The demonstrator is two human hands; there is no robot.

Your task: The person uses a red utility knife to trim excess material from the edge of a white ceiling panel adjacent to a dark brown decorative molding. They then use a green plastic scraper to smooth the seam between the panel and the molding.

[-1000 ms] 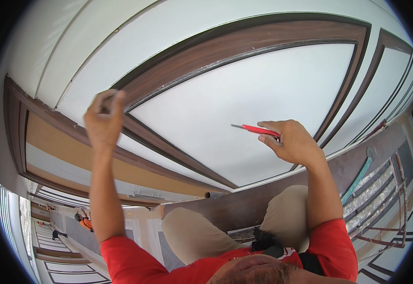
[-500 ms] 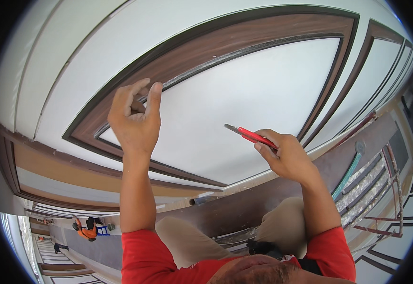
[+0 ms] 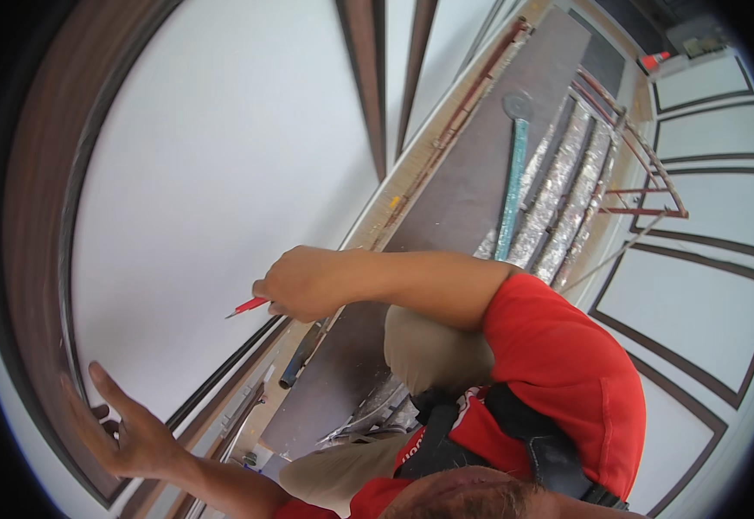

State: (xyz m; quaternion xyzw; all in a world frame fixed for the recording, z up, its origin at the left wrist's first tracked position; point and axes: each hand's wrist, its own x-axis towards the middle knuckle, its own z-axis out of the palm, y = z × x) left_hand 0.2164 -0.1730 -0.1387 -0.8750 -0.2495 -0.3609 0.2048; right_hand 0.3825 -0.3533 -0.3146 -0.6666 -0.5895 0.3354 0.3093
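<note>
My left hand is at the lower left, fingers apart, beside the brown wood-grain moulding on the wall. Whether its fingertips touch the moulding I cannot tell; nothing shows in its grasp. A red utility knife is in my closed right hand, its thin blade pointing left and slightly down. The knife is in front of the lower part of the white wall panel, which the moulding and a dark inner strip frame. Part of the knife's handle is hidden by the fingers.
I am on a brown scaffold platform with paint-spattered metal slats. On it lies a long turquoise-handled tool with a round end. A dark tube lies near the wall. Red scaffold frame bars rise at the right.
My view has swung to the right, showing more of the platform. The left hand now appears lower left with its fingers more spread. The right hand still holds the knife, now reaching leftward across me.
</note>
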